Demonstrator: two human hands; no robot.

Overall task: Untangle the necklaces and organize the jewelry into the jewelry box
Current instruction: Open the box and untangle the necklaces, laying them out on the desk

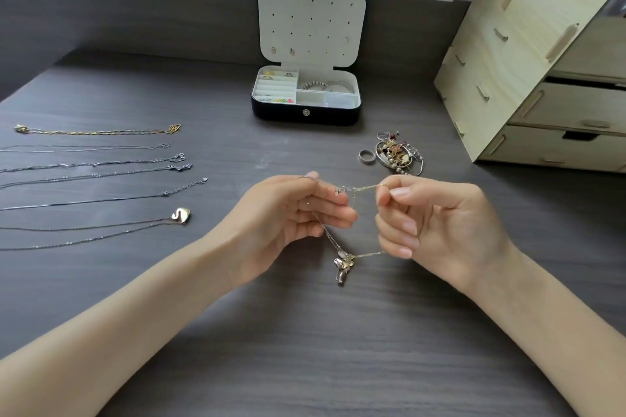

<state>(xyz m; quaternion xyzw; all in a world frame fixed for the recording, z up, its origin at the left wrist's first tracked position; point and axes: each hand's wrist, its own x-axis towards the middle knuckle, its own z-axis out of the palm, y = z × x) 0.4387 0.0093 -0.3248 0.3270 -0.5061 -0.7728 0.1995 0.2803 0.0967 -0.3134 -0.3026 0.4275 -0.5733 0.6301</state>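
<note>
Both hands hold tangled thin necklaces above the table's middle. My left hand [294, 213] pinches one chain near its fingertips, and my right hand [437, 227] pinches the gold chain [360, 187] stretched between them. Their pendants [343, 266] hang together below, a gold flower against a silver piece. The open jewelry box [305, 113], black outside and white inside, stands at the back centre with rings and bracelets in its compartments and a few earrings on its lid [311, 24]. Several untangled necklaces [101, 173] lie straight in rows at the left.
A pile of loose rings, earrings and charms [398, 154] lies right of the box, with a silver ring [367, 156] beside it. A wooden drawer unit [542, 78] fills the back right corner. The dark wood table [305, 349] runs to a wall under a window sill.
</note>
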